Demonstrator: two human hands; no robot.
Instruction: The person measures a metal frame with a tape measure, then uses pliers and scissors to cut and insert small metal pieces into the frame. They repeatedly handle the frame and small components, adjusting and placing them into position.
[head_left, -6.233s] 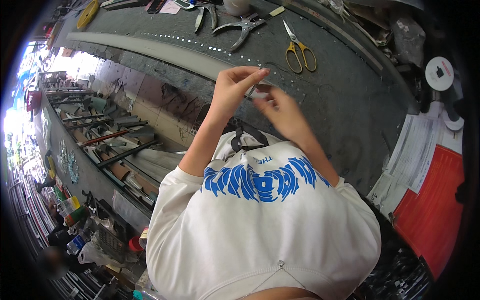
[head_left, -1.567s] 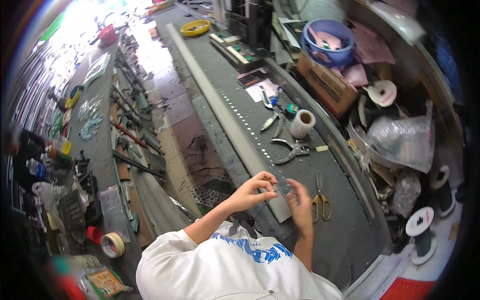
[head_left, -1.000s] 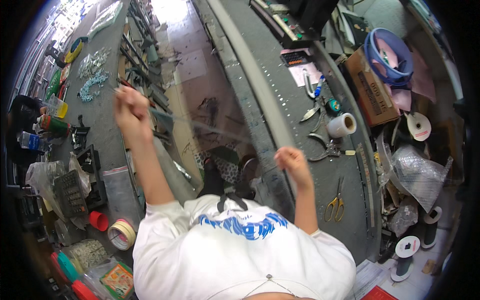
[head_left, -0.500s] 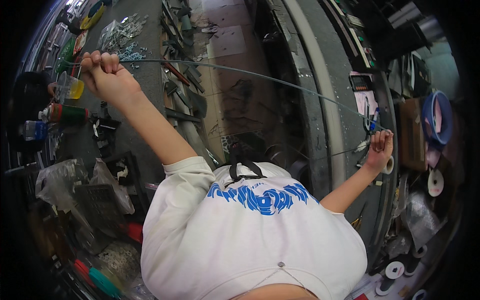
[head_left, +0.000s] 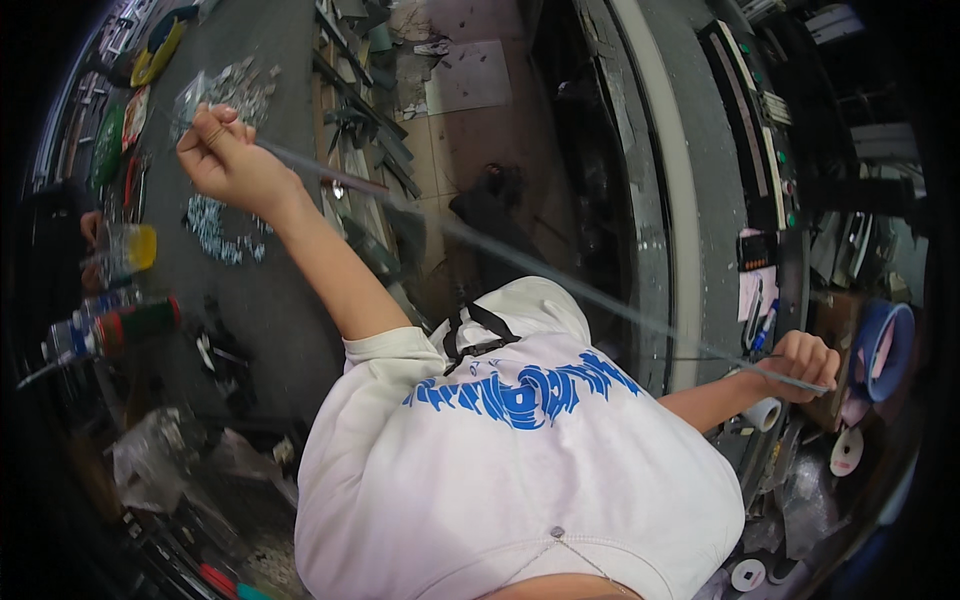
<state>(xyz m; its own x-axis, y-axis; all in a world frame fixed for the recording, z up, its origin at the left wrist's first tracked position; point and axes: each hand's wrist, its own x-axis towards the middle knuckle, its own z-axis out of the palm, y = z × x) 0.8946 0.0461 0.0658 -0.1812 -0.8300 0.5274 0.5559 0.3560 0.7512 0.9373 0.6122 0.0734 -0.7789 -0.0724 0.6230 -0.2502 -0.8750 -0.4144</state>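
A long, thin grey strip stretches across in front of me between my two hands, smeared by motion along its length. My left hand is raised over the left bench, fingers pinched around one end of it. At the far right, my right hand closes on the other end, and a short piece of the strip sticks out past the fingers. Beneath and beside the left hand lie a heap of small flat metal pieces and a scatter of small light-blue parts.
The left bench carries a yellow-bottomed clear cup, a red-and-green can and plastic bags. On the right are a calculator, a roll of tape, a blue round basket and a white spool. Dark profiles lie beside the tiled floor.
The view has swung, shifting the benches. My right hand has moved outward and lower in the picture, and the strip now slants more steeply. Both hands keep their hold on it.
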